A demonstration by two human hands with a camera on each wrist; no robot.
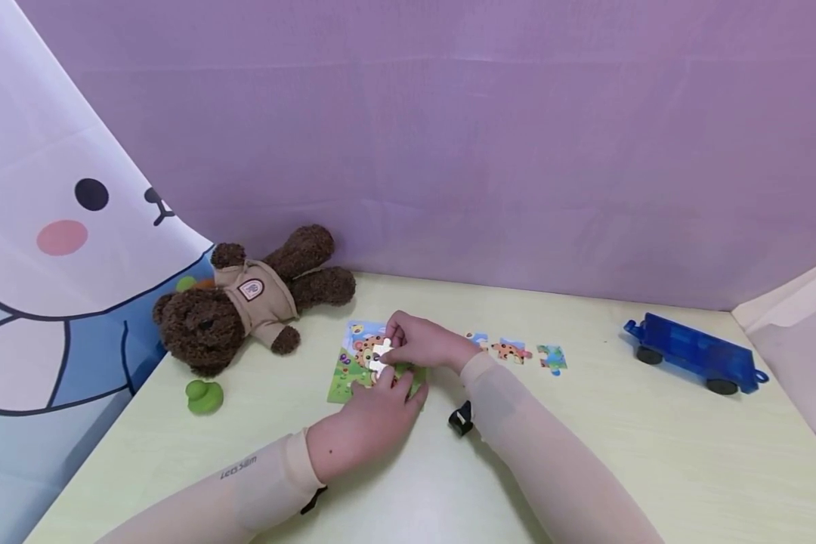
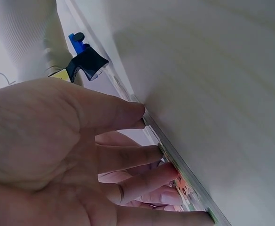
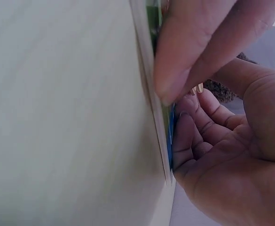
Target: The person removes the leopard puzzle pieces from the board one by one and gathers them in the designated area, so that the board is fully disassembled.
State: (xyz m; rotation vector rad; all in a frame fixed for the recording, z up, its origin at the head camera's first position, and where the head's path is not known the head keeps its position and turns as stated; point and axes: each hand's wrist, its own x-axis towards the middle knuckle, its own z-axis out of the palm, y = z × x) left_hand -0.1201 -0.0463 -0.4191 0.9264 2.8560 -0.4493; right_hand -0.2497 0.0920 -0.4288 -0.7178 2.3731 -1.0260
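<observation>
A small jigsaw puzzle (image 1: 341,383) with a cartoon animal picture lies flat on the table in the head view. My right hand (image 1: 430,344) reaches over its right side with curled fingers, pinching a puzzle piece (image 1: 382,349) that looks bright white there. Wood-coloured edges of this piece (image 3: 199,88) show by the fingertips in the right wrist view. My left hand (image 1: 370,429) comes in from the near side. Its extended fingers (image 2: 139,181) rest on the puzzle's near right part, spread apart, and hide some of the picture.
Several loose puzzle pieces (image 1: 510,350) lie right of the puzzle, partly behind the right wrist. A brown teddy bear (image 1: 265,298) lies at the back left, a green toy duck (image 1: 205,397) in front of it. At the far right stands a blue toy wagon (image 1: 697,353).
</observation>
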